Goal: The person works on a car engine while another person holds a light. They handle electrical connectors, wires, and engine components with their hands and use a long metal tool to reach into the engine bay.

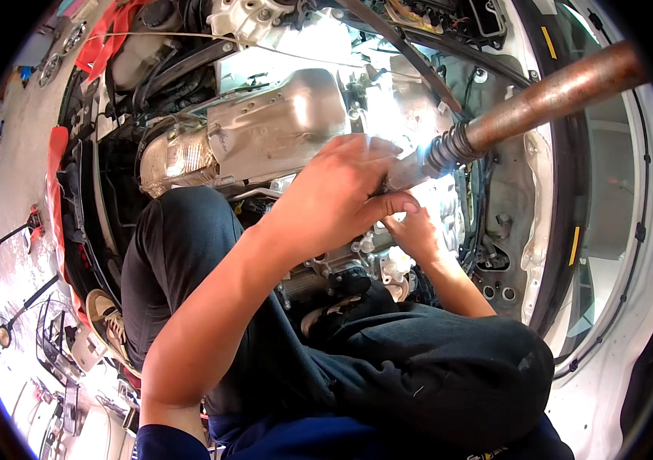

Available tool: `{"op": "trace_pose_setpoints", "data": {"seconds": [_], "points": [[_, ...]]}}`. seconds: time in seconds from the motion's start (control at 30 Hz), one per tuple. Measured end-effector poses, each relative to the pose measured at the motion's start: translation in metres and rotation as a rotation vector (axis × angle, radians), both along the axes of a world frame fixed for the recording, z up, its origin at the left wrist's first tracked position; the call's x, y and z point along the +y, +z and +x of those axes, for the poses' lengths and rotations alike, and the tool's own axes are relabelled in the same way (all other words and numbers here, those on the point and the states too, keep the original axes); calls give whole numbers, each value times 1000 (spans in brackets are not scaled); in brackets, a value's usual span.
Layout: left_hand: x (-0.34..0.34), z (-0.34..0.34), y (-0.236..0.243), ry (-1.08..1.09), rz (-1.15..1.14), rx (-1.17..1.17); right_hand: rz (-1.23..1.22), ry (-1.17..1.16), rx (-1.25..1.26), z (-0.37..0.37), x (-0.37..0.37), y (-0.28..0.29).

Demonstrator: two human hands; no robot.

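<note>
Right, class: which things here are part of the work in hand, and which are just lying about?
In hand:
left hand gripping the rusty brown metal shaft
right hand on the grey metal engine part

Lying about:
silver heat shield
red cloth

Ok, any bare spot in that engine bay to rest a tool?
Only the flat silver heat shield, above the left hand. Crowded around the rusty shaft and right hand: brackets, hoses, wiring on all sides.

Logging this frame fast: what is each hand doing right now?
Left hand: closed around the rusty metal bar, near its ribbed collar.
Right hand: down on the engine parts under the bar; grip cannot be told.
</note>
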State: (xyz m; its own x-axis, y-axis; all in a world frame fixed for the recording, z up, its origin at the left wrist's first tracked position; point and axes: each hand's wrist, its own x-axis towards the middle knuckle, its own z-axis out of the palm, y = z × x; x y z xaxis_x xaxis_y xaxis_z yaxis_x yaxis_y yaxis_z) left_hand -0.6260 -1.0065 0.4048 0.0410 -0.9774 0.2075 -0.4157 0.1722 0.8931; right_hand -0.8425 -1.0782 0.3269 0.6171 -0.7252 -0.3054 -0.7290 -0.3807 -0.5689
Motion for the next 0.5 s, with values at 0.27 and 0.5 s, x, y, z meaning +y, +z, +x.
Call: {"op": "trace_pose_setpoints", "data": {"seconds": [0.27,0.5], "points": [[-1,8,11,111,149,240,157,2,206,28,-7,23],[-13,-5,19,92,240,427,115,-29,288,36,-12,19]]}}
